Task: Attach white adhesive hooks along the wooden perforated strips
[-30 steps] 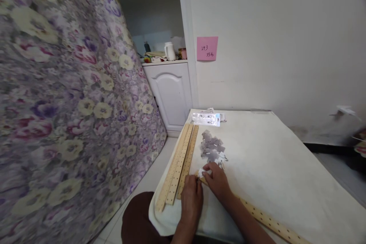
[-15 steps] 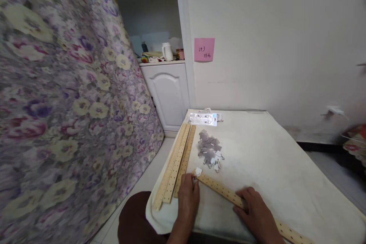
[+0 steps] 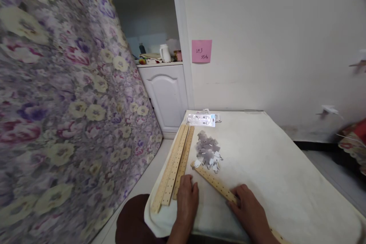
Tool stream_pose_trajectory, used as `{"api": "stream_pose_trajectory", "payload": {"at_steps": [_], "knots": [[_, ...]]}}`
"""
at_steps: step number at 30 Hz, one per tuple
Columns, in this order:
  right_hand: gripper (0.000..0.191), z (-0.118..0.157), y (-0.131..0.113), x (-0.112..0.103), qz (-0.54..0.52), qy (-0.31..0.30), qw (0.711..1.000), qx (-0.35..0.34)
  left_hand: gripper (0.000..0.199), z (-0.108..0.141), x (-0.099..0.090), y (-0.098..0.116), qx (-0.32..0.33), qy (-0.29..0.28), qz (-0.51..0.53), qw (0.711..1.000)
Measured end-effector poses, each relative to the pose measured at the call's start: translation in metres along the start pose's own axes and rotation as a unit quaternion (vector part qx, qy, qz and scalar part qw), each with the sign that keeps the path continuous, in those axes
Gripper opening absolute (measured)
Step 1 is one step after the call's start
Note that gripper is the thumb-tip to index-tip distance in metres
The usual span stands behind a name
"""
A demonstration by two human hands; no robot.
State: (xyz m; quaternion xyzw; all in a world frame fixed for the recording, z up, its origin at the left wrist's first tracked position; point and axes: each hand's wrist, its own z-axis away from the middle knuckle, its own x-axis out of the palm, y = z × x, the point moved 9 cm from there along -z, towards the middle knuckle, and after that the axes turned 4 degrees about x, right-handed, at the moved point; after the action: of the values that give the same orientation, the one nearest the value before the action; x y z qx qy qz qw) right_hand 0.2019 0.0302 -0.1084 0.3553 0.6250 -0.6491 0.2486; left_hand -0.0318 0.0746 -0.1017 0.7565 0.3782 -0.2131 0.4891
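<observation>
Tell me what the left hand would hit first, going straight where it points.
Probably the white-tagged end of the perforated strip in the right hand, though the wooden strip lying beside the left hand could come first; depth is unclear.

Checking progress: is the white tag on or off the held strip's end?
On: the white tag overlaps the strip; its fastening is unclear.

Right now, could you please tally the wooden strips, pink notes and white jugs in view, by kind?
Wooden strips: 4 (1 of them held by the right hand)
Pink note: 1
White jug: 1
Total: 6
</observation>
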Motion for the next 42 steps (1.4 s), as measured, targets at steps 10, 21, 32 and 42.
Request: {"api": "stream_pose_trajectory", "payload": {"at_steps": [10,21,32,42], "knots": [[0.018,-0.008,0.004,0.011,-0.028,-0.023,0.999,0.006,0.01,-0.002,0.001,0.001,-0.008,-0.024,0.002,1.0],[0.022,-0.095,-0.024,0.017,-0.034,-0.049,0.998,0.014,0.009,-0.002,0.002,-0.001,-0.004,-0.027,0.004,1.0],[0.007,-0.114,-0.007,0.026,-0.026,-0.025,0.997,0.069,0.009,-0.002,0.001,0.001,0.001,-0.032,-0.005,0.999],[0.009,-0.101,0.002,0.002,-0.034,0.024,0.996,0.077,0.011,-0.002,0.0,0.005,0.03,-0.028,-0.015,0.999]]}}
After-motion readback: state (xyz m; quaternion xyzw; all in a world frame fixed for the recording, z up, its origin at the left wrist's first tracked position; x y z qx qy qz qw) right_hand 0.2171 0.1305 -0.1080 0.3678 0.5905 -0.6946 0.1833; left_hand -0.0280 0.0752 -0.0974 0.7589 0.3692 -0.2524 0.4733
